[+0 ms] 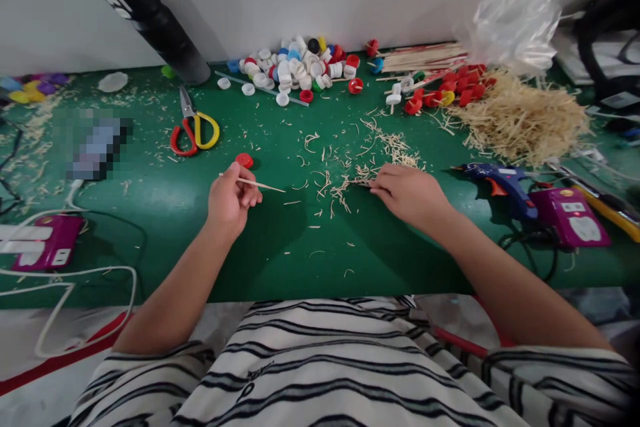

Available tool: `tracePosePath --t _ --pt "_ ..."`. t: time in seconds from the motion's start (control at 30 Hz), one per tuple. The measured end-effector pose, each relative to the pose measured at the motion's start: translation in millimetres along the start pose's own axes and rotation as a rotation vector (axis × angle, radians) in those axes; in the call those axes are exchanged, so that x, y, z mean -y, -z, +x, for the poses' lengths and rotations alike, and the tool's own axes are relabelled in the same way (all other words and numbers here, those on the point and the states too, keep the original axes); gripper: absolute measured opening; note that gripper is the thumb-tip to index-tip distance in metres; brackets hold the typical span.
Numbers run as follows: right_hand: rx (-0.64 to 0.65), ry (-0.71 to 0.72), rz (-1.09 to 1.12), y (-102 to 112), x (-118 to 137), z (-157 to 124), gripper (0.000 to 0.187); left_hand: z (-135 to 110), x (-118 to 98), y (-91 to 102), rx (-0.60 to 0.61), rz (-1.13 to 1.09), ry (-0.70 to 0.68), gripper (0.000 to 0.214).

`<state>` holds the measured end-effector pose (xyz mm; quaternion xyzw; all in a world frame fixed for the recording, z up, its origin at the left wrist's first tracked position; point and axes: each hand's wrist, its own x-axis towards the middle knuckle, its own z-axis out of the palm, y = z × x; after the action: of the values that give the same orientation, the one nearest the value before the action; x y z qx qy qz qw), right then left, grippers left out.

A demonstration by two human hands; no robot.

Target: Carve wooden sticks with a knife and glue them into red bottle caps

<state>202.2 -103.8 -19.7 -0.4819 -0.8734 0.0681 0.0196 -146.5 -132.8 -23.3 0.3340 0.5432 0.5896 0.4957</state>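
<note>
My left hand point(231, 199) is closed on a thin wooden stick point(265, 185) that points to the right, just below a single red bottle cap point(244, 160) on the green table point(280, 260). My right hand point(407, 192) rests on the table with its fingers pinched at the edge of a scatter of wood shavings point(350, 177). What it pinches is too small to make out.
Red and yellow scissors point(193, 128) lie at the back left. A pile of bottle caps point(295, 69) sits by the wall, with red caps on sticks point(440, 90) and a straw-like heap point(520, 120) to the right. A blue glue gun point(500, 181) and purple power strips point(570, 217) lie nearby.
</note>
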Motion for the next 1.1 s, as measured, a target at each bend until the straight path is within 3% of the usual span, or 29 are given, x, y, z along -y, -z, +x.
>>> tracePosePath --t 0.1,0.2,0.33,0.4,0.57,0.67,0.8,0.97,1.1 --pt "-0.02 -0.03 -0.036 0.6 1.7 7.5 0.027 -0.9 -1.0 -0.4 0.007 -0.011 -0.002 0.053" --pt "-0.154 0.008 0.017 3.6 12.8 -5.5 0.024 -0.2 -0.2 0.7 0.013 -0.016 -0.002 0.052" --pt "-0.31 0.259 0.198 11.9 49.6 -44.6 0.018 0.2 0.5 1.4 0.005 -0.022 0.007 0.051" --pt "-0.303 0.451 0.28 10.3 73.5 -66.3 0.018 -0.5 0.2 1.0 0.014 -0.022 0.005 0.051" --pt "-0.205 0.568 0.25 -21.6 105.8 -94.2 0.018 -2.6 -2.5 -1.8 0.006 -0.04 0.023 0.052" --pt "-0.115 0.502 0.221 -35.5 96.8 -80.9 0.022 -1.5 -4.7 -2.6 0.016 -0.065 0.059 0.054" --pt "0.034 0.331 0.192 -24.1 71.5 -36.0 0.027 0.8 -6.0 -0.6 0.017 -0.097 0.081 0.053" --pt "0.073 0.067 0.09 -1.9 39.6 19.4 0.028 0.3 -5.6 2.6 0.019 -0.097 0.094 0.052" --pt "0.044 -0.043 0.069 0.9 22.3 36.5 0.027 -0.2 -5.3 2.6 0.022 -0.1 0.085 0.052"
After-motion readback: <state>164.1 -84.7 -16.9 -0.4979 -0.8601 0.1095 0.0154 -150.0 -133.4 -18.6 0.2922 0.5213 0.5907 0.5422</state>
